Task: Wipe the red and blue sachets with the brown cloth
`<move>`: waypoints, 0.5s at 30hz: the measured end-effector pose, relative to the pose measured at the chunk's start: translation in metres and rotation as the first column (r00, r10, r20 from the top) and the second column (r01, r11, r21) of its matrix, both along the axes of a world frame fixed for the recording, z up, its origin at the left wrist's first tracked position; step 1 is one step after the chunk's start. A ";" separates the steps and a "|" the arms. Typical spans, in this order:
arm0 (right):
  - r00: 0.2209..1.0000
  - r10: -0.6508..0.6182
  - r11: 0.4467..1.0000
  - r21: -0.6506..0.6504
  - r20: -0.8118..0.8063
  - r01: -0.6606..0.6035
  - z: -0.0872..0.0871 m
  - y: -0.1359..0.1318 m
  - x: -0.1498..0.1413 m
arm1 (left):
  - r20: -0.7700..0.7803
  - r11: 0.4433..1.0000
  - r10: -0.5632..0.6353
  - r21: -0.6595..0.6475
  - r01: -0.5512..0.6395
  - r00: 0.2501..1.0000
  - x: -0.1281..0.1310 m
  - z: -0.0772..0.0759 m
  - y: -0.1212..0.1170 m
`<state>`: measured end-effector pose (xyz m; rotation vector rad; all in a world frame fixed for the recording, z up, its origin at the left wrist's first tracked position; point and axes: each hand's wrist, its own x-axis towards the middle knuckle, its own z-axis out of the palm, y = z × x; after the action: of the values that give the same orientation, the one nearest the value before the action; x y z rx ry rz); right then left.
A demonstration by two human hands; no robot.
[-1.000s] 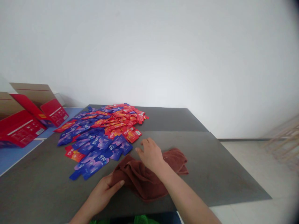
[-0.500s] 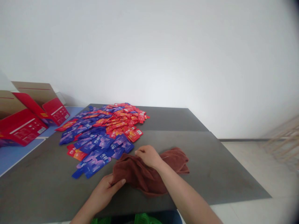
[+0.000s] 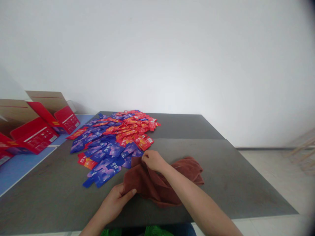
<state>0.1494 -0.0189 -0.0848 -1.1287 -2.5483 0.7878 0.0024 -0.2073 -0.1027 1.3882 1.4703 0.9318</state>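
A rumpled reddish-brown microfibre towel (image 3: 157, 186) lies on the grey tabletop (image 3: 221, 186), with a fold raised near its middle. My right hand (image 3: 153, 161) grips the top of that fold, its fingers closed on the cloth. My left hand (image 3: 115, 200) holds the towel's near left edge between thumb and fingers. Just beyond the towel spreads a large heap of flat blue and red sachets (image 3: 113, 141), and the nearest blue ones lie almost against the cloth and my right hand.
Open red-and-cardboard boxes (image 3: 36, 131) stand on a blue surface (image 3: 22, 170) left of the grey table. Beyond the table's right edge lies a pale tiled floor (image 3: 265, 183). A wooden rack (image 3: 304, 154) shows at the right. The wall rises behind.
My right hand has closed on the towel and pulled up a fold. My left hand keeps its hold on the edge. The whole view has shifted slightly, with the table further right.
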 end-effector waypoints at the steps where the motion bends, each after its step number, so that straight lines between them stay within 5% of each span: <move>1: 1.000 -0.014 1.000 0.009 -0.017 0.014 0.004 0.006 0.001 | -0.003 1.000 -0.003 0.002 0.003 1.000 0.000 0.002 0.001; 4: 0.997 0.014 0.998 0.055 -0.076 -0.010 0.030 0.024 -0.001 | -0.018 1.000 -0.018 -0.010 0.018 1.000 0.003 0.009 0.002; 10: 0.930 0.336 0.929 0.216 -0.151 -0.300 0.104 0.040 -0.062 | 0.066 0.987 -0.094 -0.121 0.102 0.993 -0.009 0.017 -0.020; 12: 0.916 0.372 0.907 0.270 -0.149 -0.324 0.117 0.039 -0.090 | 0.114 0.986 -0.014 -0.164 0.033 0.993 -0.025 0.010 -0.038; 15: 0.928 0.352 0.903 0.304 -0.125 -0.302 0.115 0.038 -0.120 | 0.180 0.950 0.279 -0.191 -0.245 0.943 -0.054 -0.003 -0.064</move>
<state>0.0295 0.0192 0.0300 -0.5228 -2.6218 0.5403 -0.0511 -0.2713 -0.1055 0.9584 1.5593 1.0582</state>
